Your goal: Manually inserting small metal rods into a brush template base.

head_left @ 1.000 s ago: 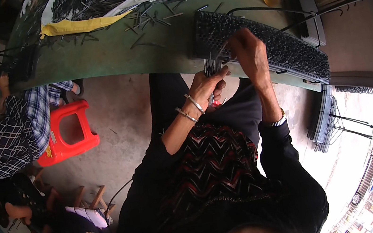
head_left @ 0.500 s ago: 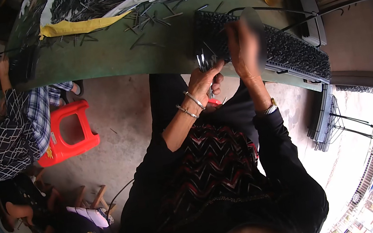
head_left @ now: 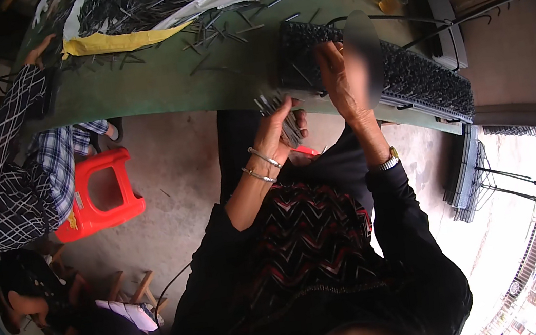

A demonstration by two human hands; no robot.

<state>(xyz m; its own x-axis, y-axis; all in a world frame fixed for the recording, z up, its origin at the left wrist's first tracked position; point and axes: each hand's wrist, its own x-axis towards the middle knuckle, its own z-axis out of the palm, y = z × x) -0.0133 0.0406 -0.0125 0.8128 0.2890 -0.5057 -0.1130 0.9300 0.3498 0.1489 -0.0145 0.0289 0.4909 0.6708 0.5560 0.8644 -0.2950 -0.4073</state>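
Note:
My left hand is closed round a bundle of thin dark rods, just off the table's near edge. Their shiny ends fan out past the fingers. My right hand reaches over a long black tray whose top is densely packed with small dark pieces. Its fingers are bent together and point down at the tray's left part. A blurred oval covers some of that hand, and whatever the fingertips hold cannot be made out.
On the green table, a white sack with a yellow edge bears a heap of loose rods. A person in a checked top is at the left by a red stool. Metal rods of a rack cross at the right.
My left hand has drawn back toward me and left with the rods, away from the tray. My right hand has shifted slightly left and lower. The person at the left has stretched an arm farther over the table.

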